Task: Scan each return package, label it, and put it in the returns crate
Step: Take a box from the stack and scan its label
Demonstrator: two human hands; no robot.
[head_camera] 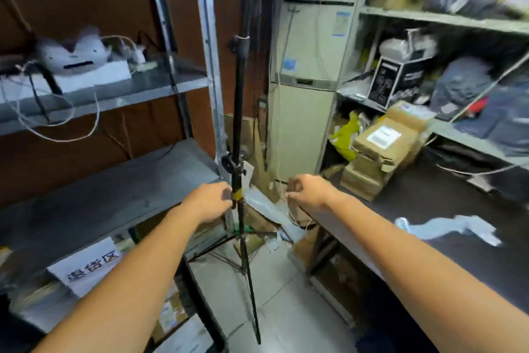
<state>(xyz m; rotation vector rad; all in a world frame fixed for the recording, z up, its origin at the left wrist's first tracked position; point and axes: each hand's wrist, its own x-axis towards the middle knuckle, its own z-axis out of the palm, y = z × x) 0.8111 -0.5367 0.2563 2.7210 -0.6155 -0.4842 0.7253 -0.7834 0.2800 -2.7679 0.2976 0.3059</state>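
- At far left, a white paper sign with black characters (86, 265) leans under the lower grey metal shelf (100, 203). I cannot make out a returns crate for certain. Blurred cartons sit beneath the sign.
- The left hand (210, 201) is curled round the pole of a tall black tripod stand (237, 123), at its yellow band.
- The right hand (306, 189) is just right of the pole and apart from it. Its fingers are bent in, pinching what looks like a thin white cord (294, 218) that hangs below it.
- Farther right, a brown cardboard box with a white printed label (383, 138) tops a stack at the far end of the black worktable (458, 266).
- A flat white plastic mailer bag (446, 228) lies on that worktable, well apart from both hands.
- Neither hand holds a package, and no scanner or loose label shows. Judging by this, both parcels are yet to be scanned, labelled and crated. The hands are busy with the stand instead.
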